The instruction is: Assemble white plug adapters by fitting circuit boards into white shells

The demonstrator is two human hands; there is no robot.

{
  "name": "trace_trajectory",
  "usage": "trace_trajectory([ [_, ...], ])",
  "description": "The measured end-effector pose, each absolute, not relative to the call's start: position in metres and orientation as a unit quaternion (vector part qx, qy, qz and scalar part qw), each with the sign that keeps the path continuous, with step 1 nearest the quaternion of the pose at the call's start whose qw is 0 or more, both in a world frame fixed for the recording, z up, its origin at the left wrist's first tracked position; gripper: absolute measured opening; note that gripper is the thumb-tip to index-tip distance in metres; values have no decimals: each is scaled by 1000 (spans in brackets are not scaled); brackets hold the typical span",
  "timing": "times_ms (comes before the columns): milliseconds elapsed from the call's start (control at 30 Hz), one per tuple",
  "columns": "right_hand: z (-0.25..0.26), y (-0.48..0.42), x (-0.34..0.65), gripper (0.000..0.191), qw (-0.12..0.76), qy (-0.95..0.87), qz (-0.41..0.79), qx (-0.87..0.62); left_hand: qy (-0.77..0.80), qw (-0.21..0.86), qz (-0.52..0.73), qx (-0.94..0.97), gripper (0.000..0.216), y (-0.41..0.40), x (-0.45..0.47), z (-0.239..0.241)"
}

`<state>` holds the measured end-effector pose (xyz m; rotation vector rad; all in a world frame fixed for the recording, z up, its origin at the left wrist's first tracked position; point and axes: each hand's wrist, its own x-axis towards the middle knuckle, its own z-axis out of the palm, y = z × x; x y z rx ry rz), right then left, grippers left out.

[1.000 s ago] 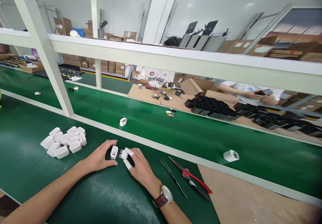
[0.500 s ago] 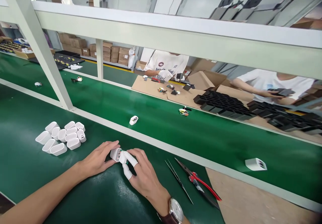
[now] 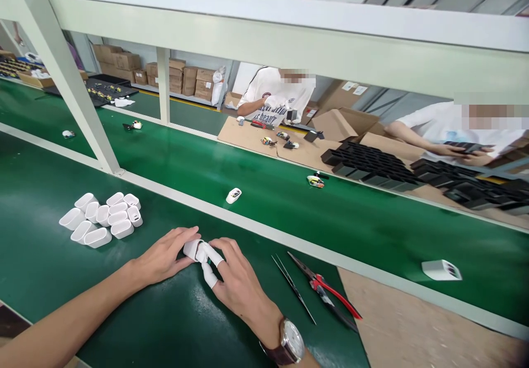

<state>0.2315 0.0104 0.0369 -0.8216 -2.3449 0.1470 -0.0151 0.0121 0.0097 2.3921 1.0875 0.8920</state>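
My left hand (image 3: 163, 256) is closed around a white oval plastic housing (image 3: 190, 250) just above the green bench. My right hand (image 3: 239, 280), with white finger cots on thumb and forefinger and a watch on the wrist, pinches a small white part (image 3: 201, 254) at the housing's open end. A bit of green shows beside that part; the fingertips hide most of it. To the left stands a cluster of similar white housings (image 3: 97, 238), mostly open side up. Tweezers (image 3: 294, 289) and red-handled long-nose pliers (image 3: 324, 291) lie right of my right hand.
Beyond a pale rail (image 3: 248, 223) runs a green conveyor belt (image 3: 177, 164) carrying white housings (image 3: 233, 195) and small circuit assemblies (image 3: 316, 181). A slanted post (image 3: 74, 81) and crossbeam (image 3: 264, 43) stand ahead. Two people work across the belt near black cases (image 3: 367, 165). Cardboard (image 3: 405, 318) lies at right.
The small white part sits closer against the housing, its metal pins now hidden. Items on the belt have shifted right. The view has tilted down slightly.
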Motion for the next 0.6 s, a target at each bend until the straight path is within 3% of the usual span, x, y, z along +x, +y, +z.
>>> trace_trajectory([
  [333, 40, 5, 230, 23, 285, -903, 63, -317, 386, 241, 302, 838, 74, 7, -12, 6],
  [433, 39, 5, 231, 28, 313, -894, 83, -310, 396, 306, 291, 815, 81, 5, -11, 8],
  [600, 37, 5, 227, 13, 300, -904, 79, -293, 405, 419, 253, 772, 80, 1, -8, 13],
])
